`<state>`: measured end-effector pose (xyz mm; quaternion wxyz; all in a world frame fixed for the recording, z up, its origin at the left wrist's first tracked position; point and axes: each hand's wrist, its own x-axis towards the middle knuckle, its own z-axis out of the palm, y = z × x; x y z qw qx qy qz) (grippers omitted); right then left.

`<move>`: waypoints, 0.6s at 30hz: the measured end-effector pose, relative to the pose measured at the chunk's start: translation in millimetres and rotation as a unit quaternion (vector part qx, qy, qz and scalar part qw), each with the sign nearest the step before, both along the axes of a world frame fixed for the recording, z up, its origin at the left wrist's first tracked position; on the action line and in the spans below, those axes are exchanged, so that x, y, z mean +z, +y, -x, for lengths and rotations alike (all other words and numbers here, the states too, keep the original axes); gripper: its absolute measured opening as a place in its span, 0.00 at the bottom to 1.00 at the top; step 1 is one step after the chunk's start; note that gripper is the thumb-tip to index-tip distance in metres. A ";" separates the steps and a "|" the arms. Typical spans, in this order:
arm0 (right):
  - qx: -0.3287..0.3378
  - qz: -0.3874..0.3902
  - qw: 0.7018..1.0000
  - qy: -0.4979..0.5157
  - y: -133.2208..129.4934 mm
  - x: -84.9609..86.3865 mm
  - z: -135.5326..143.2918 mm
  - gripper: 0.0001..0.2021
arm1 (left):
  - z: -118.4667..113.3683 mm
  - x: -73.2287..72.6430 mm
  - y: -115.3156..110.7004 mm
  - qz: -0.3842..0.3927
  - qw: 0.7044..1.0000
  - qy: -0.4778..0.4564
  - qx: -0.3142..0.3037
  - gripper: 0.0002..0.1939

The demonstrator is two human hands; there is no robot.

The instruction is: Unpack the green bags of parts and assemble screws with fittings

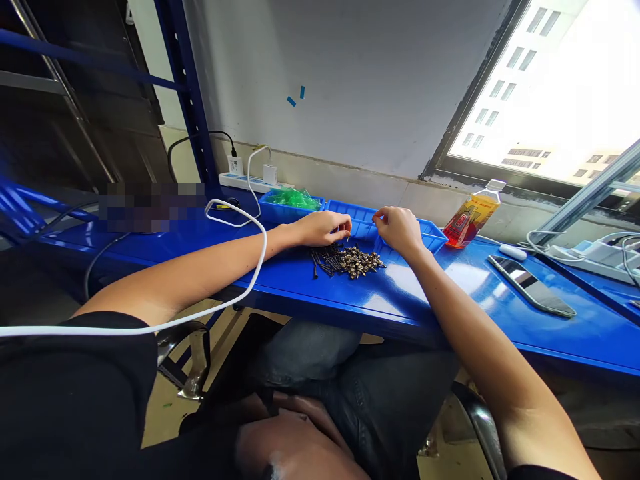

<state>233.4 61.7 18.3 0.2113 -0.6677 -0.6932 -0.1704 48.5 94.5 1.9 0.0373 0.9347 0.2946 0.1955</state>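
Note:
A heap of small brassy screws [357, 261] lies on the blue table, with several long dark screws [326, 259] at its left side. Just above the heap, my left hand [325, 229] is closed in a pinch; what sits between its fingertips is too small to make out. My right hand [399, 230] is also pinched, over a blue tray [434, 231] behind the heap, and its fingertips hide whatever they hold. Another blue tray [270, 212], filled with green plastic pieces [293, 199], stands behind my left hand.
A bottle of red drink [471, 217] and a phone [531, 285] are at the right. A white cable [257, 267] loops across my left forearm. Along the wall sits a power strip [243, 181] with chargers. Another power strip [590, 257] lies at the far right.

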 end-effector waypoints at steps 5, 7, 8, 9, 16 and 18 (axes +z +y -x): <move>0.015 -0.006 1.000 0.000 1.7 -2.0 -0.5 0.13 | 0.2 -0.7 -1.0 0.006 1.000 -0.022 0.007 0.10; 0.016 -0.010 1.000 0.007 1.9 -2.3 -0.8 0.13 | 0.2 -1.3 -0.9 0.009 0.999 -0.033 -0.003 0.09; 0.018 -0.011 1.000 0.012 1.7 -2.1 -0.7 0.12 | 0.0 -1.6 -0.8 0.015 0.999 -0.043 -0.009 0.09; 0.021 -0.012 1.000 0.017 1.1 -1.7 -0.3 0.12 | -0.4 -2.1 -0.7 0.026 0.998 -0.057 -0.016 0.08; 0.149 0.015 0.989 -0.012 -9.0 1.1 13.2 0.11 | -8.3 -7.2 2.7 0.176 0.962 -0.203 -0.053 0.06; 0.172 0.040 0.984 -0.030 -10.8 -0.1 16.3 0.10 | -10.1 -8.3 3.4 0.189 0.957 -0.215 -0.049 0.06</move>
